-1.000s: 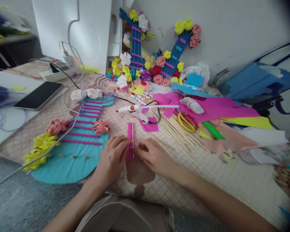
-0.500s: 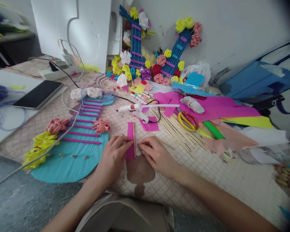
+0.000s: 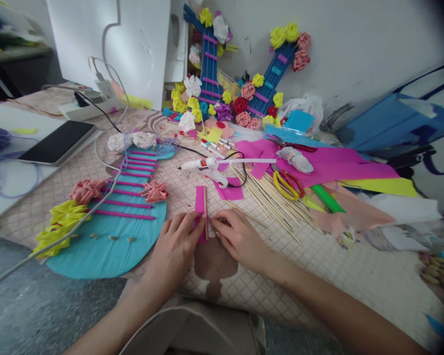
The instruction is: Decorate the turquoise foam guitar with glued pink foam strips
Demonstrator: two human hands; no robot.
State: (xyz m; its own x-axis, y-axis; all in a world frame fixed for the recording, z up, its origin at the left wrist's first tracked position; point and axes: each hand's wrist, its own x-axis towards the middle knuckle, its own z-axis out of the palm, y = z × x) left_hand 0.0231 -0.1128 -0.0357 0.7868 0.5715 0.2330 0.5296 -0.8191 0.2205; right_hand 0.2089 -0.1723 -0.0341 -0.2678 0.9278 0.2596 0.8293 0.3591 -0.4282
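A narrow pink paper strip (image 3: 199,197) lies on the table in front of me, with a thin wooden stick (image 3: 205,203) lengthwise along its right side. My left hand (image 3: 177,240) is closed at the strip's left side, thumb and fingertips pressed on the paper beside the stick. From the right, my right hand (image 3: 240,236) pinches the strip's edge close to the stick, its fingers curled together. A turquoise guitar-shaped piece (image 3: 107,246) with pink rungs and paper flowers rests left of my hands. Just beyond the strip is a white glue gun (image 3: 207,165).
Loose wooden sticks (image 3: 272,202) and yellow-and-red scissors (image 3: 286,185) lie to the right, by large pink paper (image 3: 340,167). A grey cable (image 3: 96,207) crosses the guitar shape. Two blue flowered pieces (image 3: 268,81) lean at the wall. A phone (image 3: 59,143) lies left.
My left hand has slid slightly down and toward the stick, its thumb now nearer to it. My right hand has barely moved. The strip and stick lie nearly as before.
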